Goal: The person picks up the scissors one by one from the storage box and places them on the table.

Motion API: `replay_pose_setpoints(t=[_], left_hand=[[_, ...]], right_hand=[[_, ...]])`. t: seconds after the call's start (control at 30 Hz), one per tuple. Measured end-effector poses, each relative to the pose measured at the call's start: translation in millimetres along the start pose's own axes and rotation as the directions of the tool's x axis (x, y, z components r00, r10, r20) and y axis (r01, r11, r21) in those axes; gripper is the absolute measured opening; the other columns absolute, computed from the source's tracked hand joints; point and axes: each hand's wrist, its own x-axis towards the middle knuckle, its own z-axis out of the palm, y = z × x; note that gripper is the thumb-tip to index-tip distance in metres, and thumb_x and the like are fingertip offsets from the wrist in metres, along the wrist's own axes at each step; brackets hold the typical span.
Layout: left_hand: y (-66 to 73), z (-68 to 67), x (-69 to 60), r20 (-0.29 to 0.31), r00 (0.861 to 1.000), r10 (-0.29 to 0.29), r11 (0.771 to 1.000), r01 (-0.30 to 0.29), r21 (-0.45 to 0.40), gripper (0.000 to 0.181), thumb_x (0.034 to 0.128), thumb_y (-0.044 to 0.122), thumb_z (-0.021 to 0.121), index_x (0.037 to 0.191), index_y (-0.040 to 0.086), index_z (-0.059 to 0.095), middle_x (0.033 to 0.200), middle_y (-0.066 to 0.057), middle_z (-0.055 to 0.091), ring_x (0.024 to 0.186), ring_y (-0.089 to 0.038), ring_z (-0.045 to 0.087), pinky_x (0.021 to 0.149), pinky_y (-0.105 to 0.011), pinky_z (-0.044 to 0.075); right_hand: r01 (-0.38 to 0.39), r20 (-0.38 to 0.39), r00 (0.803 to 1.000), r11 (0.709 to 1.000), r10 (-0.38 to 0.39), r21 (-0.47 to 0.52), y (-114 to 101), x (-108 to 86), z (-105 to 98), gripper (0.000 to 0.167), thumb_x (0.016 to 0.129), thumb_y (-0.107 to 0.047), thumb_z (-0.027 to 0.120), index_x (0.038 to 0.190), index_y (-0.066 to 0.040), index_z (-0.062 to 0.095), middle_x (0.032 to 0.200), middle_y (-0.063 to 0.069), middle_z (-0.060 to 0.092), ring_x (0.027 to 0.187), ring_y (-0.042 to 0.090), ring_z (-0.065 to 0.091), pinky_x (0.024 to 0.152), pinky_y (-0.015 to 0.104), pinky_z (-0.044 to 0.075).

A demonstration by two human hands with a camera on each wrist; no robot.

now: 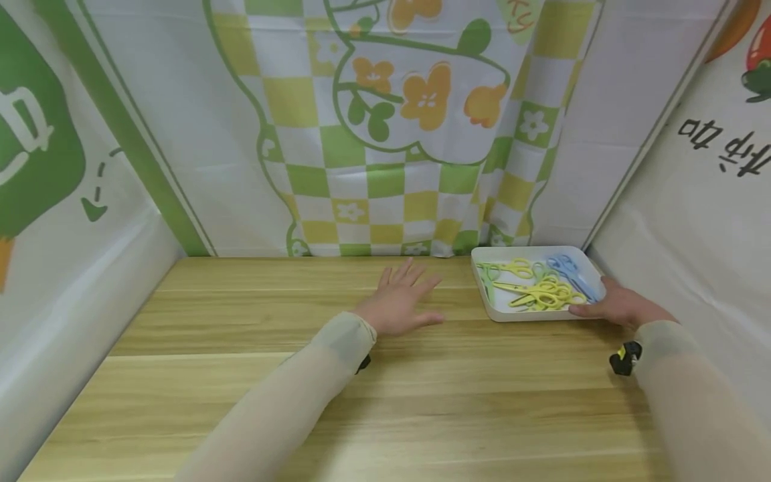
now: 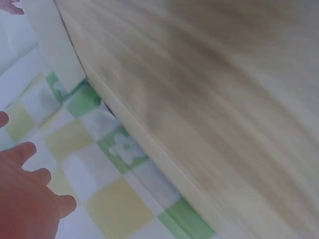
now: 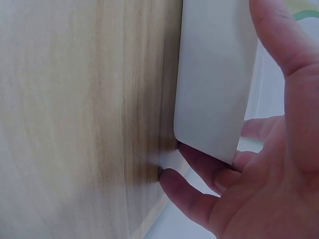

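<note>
A shallow white tray (image 1: 518, 316) is at the back right of the table, with several pairs of scissors lying inside. Yellow scissors (image 1: 545, 296) overlap near its front, blue scissors (image 1: 566, 268) lie on the right, and green scissors (image 1: 488, 281) along the left wall. My right hand (image 1: 631, 308) holds the tray's front right corner, thumb at the rim; the right wrist view has the fingers around the tray's end wall (image 3: 214, 79). Left of the tray, my left hand (image 1: 397, 306) has its fingers spread and straight, holding nothing. Only part of that hand (image 2: 25, 199) appears in the left wrist view.
Behind the wooden table (image 1: 241, 402) hangs a checkered green and yellow cloth (image 1: 367, 181). White printed panels stand at the left (image 1: 72, 268) and right (image 1: 693, 221), the right one close beside the tray.
</note>
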Motion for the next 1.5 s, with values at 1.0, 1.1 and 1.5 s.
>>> replay_pose_setpoints(t=[1.0,1.1,1.5], left_hand=[[52.5,15.6,102.6,0.13,0.991,0.02,0.991,-0.036,0.129,0.074,0.0947,0.076,0.018,0.158,0.039,0.023,0.165,0.011,0.004,0.15,-0.027,-0.007,0.115,-0.057,-0.002],[56.1,20.2,107.0,0.151,0.988,0.026,0.991,-0.045,0.126,0.074,0.0963,0.074,0.017,0.159,0.035,0.023,0.165,0.01,0.008,0.15,-0.028,-0.004,0.115,-0.058,-0.002],[57.3,42.9,131.9,0.204,0.979,-0.03,0.985,-0.006,0.173,0.081,0.0921,0.076,0.003,0.159,0.035,0.025,0.164,0.015,0.008,0.149,-0.024,-0.015,0.113,-0.058,-0.011]], right_hand=[[-0.041,0.039,0.998,0.997,0.043,-0.063,-2,2.3,-5,0.121,0.086,-0.049,0.075,0.145,0.023,-0.003,0.144,0.049,0.009,0.129,0.063,0.019,0.105,0.071,0.017],[-0.052,0.036,0.998,0.997,0.054,-0.053,0,0.6,-7,0.122,0.086,-0.048,0.076,0.143,0.024,-0.006,0.144,0.05,0.007,0.129,0.063,0.017,0.105,0.071,0.017],[-0.058,0.017,0.998,0.997,0.059,-0.044,-1,2.6,-4,0.123,0.084,-0.049,0.077,0.145,0.022,-0.003,0.146,0.046,0.007,0.129,0.06,0.02,0.106,0.068,0.018]])
